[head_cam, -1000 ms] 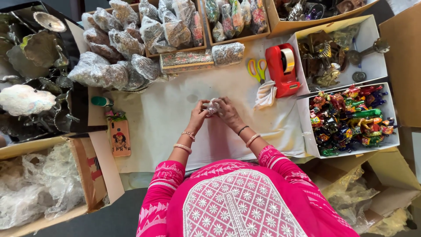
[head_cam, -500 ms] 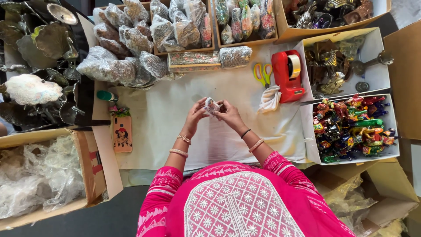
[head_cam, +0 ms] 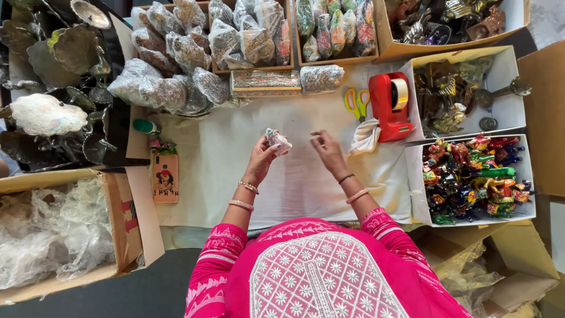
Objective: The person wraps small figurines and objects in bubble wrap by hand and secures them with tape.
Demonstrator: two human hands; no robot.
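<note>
Tape dispenser (head_cam: 391, 106) red; scissors (head_cam: 355, 101) yellow-green handles; sleeves (head_cam: 213, 262) pink, white embroidery; small wrapped item (head_cam: 276, 140) maybe silvery.

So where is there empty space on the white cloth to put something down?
The white cloth is bare between the phone and the left hand, which holds a small wrapped piece. More bare cloth lies between the right hand and the scissors. The top edge is crowded with wrapped bundles.

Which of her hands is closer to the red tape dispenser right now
Right. The right hand is open above the white cloth, just left of the red tape dispenser. The left hand is farther left, holding a small wrapped item.
</note>
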